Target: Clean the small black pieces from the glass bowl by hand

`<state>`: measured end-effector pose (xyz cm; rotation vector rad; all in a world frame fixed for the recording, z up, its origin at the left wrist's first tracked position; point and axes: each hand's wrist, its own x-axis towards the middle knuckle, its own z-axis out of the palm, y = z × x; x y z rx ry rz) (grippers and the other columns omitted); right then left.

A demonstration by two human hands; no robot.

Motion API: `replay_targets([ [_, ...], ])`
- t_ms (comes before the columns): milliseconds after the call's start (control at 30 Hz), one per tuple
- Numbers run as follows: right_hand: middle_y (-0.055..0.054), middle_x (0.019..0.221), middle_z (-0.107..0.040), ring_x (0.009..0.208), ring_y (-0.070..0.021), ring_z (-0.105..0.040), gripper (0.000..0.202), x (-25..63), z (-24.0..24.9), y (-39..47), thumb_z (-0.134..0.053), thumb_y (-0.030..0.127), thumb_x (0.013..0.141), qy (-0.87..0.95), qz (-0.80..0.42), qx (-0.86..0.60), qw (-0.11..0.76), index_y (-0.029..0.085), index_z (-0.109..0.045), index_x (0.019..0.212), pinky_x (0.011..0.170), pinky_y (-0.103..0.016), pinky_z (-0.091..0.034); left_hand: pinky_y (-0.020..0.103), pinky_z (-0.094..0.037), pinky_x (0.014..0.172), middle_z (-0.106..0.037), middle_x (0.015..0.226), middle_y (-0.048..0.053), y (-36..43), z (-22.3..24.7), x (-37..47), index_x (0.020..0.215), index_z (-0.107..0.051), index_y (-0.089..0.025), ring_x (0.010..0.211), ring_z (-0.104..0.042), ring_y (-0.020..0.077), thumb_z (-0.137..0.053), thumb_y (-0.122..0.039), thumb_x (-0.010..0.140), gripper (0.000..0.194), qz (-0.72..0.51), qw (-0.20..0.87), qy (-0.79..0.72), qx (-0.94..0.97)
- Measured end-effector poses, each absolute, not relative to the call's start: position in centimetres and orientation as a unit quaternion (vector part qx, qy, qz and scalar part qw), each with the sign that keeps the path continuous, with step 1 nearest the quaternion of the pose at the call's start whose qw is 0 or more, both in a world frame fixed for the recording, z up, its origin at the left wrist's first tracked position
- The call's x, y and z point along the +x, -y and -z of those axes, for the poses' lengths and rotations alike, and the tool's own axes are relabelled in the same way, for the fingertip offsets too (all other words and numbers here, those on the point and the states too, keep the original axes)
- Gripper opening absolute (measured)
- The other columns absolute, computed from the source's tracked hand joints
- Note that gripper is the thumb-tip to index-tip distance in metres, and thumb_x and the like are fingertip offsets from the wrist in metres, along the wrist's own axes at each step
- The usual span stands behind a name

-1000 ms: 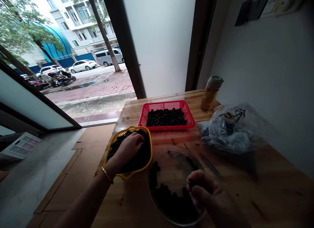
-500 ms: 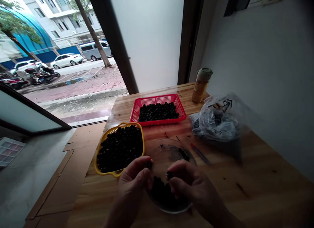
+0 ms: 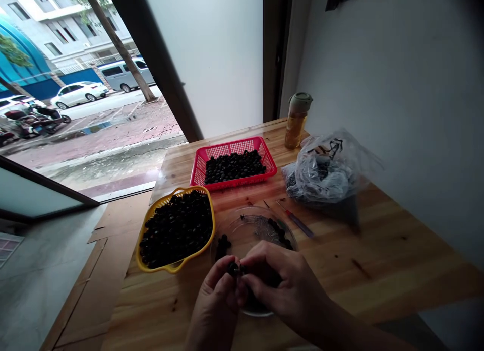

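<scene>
Over the near edge of a clear round dish [image 3: 234, 217], my left hand [image 3: 221, 290] pinches a small black round piece [image 3: 232, 268] between thumb and fingertips. My right hand [image 3: 278, 278] meets it from the right, its thumb and forefinger closed on another small dark piece that touches the first. Black pieces lie in the dish at its left [image 3: 223, 245] and right sides, with thin metal bits [image 3: 264, 229] near its back. My hands hide the dish's front part.
A yellow basket [image 3: 214, 215] of black pieces stands left of the dish, a red basket [image 3: 270, 169] behind. Right of them are a screwdriver-like tool [image 3: 300, 225], a clear plastic bag [image 3: 325, 174] and a lidded bottle [image 3: 297, 124].
My hands have come together, and the two small pieces now touch. The view has shifted, so the table things appear further left and slightly higher.
</scene>
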<state>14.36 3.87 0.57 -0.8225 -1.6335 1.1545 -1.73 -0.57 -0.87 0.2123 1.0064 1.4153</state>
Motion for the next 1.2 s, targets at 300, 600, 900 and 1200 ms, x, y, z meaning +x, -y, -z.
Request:
replay_targets([
  [300,-0.005,0.084,-0.073,0.074,-0.0157,-0.070,0.011,13.9,-0.7,-3.6,-0.067,0.013,0.089,0.701,-0.430,-0.339,0.458,0.016,-0.073,0.097,0.067,-0.023,-0.053,0.020,-0.060,0.058,-0.081,0.082,0.003,0.4,0.7,-1.5,0.080,-0.086,-0.022,0.059,-0.071,0.0117,-0.107,-0.025,0.047,0.039,-0.617,0.651,-0.439,0.058],
  [600,-0.006,0.083,-0.073,0.073,-0.0175,-0.069,0.011,13.7,-1.1,-3.8,-0.062,0.012,0.090,0.733,-0.401,-0.344,0.428,0.015,-0.071,0.095,0.066,-0.026,-0.051,0.024,-0.058,0.059,-0.079,0.078,0.003,0.8,1.3,-1.8,0.085,-0.086,-0.023,0.060,-0.067,0.0133,-0.103,-0.030,0.057,0.034,-0.608,0.637,-0.456,0.133],
  [900,-0.006,0.086,-0.075,0.078,-0.0184,-0.071,0.008,14.1,-0.7,-4.0,-0.067,0.015,0.092,0.727,-0.440,-0.323,0.417,0.017,-0.073,0.097,0.070,-0.026,-0.052,0.026,-0.059,0.074,-0.074,0.093,0.004,1.2,1.7,-2.6,0.085,-0.085,-0.021,0.081,-0.069,0.0174,-0.103,-0.033,0.058,0.035,-0.609,0.594,-0.493,0.182],
  [1200,-0.005,0.083,-0.079,0.074,-0.0174,-0.073,0.005,14.7,-0.3,-4.4,-0.076,0.020,0.089,0.702,-0.469,-0.327,0.425,0.018,-0.078,0.094,0.068,-0.025,-0.054,0.030,-0.058,0.076,-0.075,0.085,0.005,1.7,2.2,-2.7,0.092,-0.086,-0.023,0.074,-0.068,0.0175,-0.100,-0.036,0.064,0.033,-0.582,0.613,-0.496,0.198],
])
